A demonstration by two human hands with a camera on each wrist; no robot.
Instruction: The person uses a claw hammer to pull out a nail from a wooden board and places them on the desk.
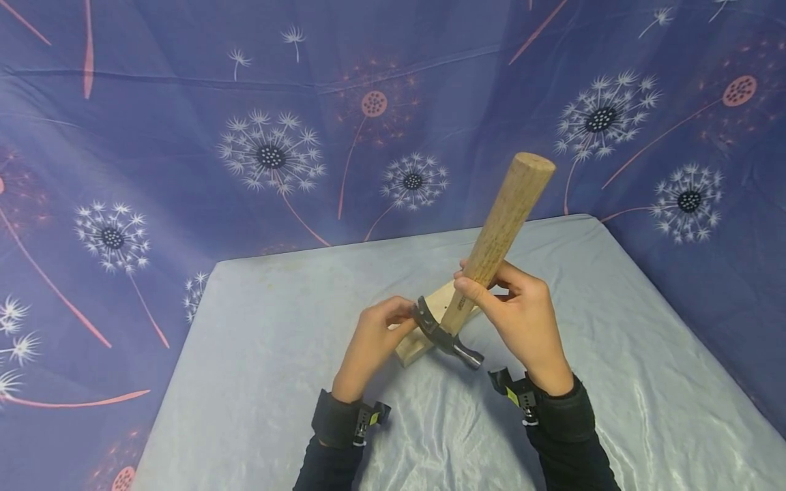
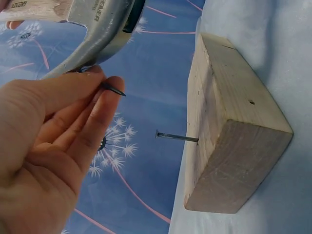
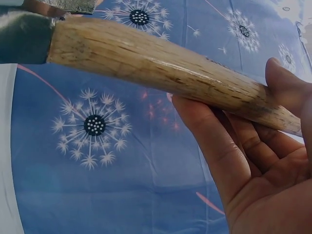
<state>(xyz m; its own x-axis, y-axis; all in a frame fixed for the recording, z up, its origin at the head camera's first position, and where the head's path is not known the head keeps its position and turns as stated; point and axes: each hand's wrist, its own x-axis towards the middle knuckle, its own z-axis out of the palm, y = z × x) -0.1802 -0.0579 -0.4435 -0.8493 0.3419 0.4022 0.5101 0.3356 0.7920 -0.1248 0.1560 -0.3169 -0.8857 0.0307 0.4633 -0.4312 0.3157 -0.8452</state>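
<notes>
A claw hammer (image 1: pixel 506 218) with a wooden handle tilts up to the right, its metal head (image 1: pixel 439 331) low over a wooden block (image 1: pixel 406 348). My right hand (image 1: pixel 528 314) grips the handle between thumb and fingers, fairly close to the head. In the left wrist view, my left hand (image 2: pixel 58 122) pinches a dark nail (image 2: pixel 115 89) whose pointed end sticks out past the fingertips. The hammer's claw (image 2: pixel 92 51) comes right at those fingertips. Another nail (image 2: pixel 175 137) stands partway in the block's face, its head free.
Pale blue satiny cloth (image 1: pixel 258 368) covers the table under the block. Behind and beside it hangs a blue curtain (image 1: pixel 479 88) with dandelion prints. Each wrist wears a black strap with a small camera mount (image 1: pixel 518 395).
</notes>
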